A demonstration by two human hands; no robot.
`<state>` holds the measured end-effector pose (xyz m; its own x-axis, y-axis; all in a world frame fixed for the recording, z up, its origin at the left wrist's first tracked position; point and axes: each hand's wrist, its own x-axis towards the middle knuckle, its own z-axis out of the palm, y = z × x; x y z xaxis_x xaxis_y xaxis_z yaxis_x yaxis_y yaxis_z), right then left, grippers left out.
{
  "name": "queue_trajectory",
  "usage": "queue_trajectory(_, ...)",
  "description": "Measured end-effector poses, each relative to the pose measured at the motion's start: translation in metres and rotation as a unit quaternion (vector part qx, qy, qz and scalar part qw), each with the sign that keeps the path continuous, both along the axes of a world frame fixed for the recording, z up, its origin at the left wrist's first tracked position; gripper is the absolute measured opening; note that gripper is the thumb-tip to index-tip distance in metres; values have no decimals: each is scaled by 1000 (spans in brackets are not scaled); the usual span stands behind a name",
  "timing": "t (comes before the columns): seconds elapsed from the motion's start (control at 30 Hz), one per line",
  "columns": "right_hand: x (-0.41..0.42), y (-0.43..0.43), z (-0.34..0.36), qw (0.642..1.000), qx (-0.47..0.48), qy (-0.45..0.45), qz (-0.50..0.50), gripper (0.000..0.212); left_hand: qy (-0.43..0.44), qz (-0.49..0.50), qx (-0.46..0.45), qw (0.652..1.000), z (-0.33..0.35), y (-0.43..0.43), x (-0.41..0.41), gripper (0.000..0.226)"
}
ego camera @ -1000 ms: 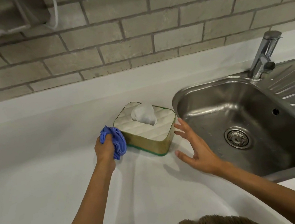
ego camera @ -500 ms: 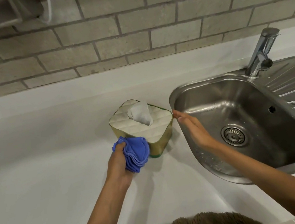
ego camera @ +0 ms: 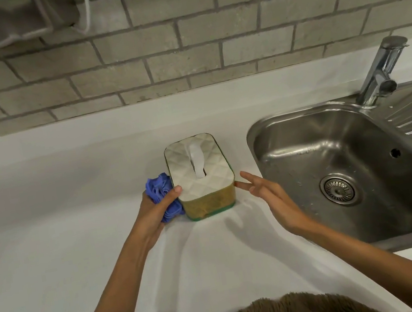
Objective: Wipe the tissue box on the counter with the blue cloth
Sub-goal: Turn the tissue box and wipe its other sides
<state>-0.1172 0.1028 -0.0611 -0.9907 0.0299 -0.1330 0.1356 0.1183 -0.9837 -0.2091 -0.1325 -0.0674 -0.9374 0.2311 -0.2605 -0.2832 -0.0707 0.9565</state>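
- Beside the sink (ego camera: 255,131), back from the counter's (ego camera: 51,249) front edge, stands the tissue box (ego camera: 201,175).
- Wiping looks mid-way: left hand (ego camera: 153,213) clenches the blue cloth (ego camera: 160,190) against the box's left side; remaining faces seemingly unwiped.
- Right hand (ego camera: 271,196), fingers spread, fingertips just touching the box's right corner.
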Motion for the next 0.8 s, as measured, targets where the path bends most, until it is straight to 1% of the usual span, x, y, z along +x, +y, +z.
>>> queue_trajectory(0.07, 5, -3, 3, 1000, -9, 0, 6, 39, -4, 17, -15, 1000, -1, -3, -2, 33)
queue_trajectory(0.17, 10, -15, 8, 999, -23, -8, 25, 29, -32, 81, -15, 996, 2, -7, -7, 44)
queue_trajectory(0.27, 14, -25, 9, 997, -27, -17, 72, 37, -21, 134, -12, 991, 10, -13, -9, 42)
queue_trajectory(0.33, 10, -22, 12, 996, 16, -13, 83, 40, -14, 164, -20, 986, 14, -19, -5, 42)
queue_trajectory(0.37, 5, -17, 16, 997, 38, 0, 67, 37, -9, 180, -26, 983, 16, -22, 0, 43)
queue_trajectory(0.47, -26, 6, 27, 997, 58, 46, -37, 30, 2, 219, -29, 975, 20, -24, 25, 41)
queue_trajectory(0.53, -58, 17, 33, 993, 68, 52, -83, 29, -6, 244, -20, 970, 21, -19, 45, 39)
queue_trajectory(0.57, -76, 20, 33, 993, 72, 44, -88, 31, -14, 253, -13, 967, 21, -15, 55, 38)
queue_trajectory(0.63, -109, 22, 31, 995, 73, -6, -71, 43, -35, 257, 3, 966, 21, -2, 75, 35)
queue_trajectory(0.7, -132, 18, 27, 995, 58, -69, -36, 54, -55, 254, 20, 965, 21, 15, 90, 33)
queue_trajectory(0.8, -147, 9, 19, 992, 60, -110, 25, 62, -78, 271, 37, 959, 18, 42, 101, 28)
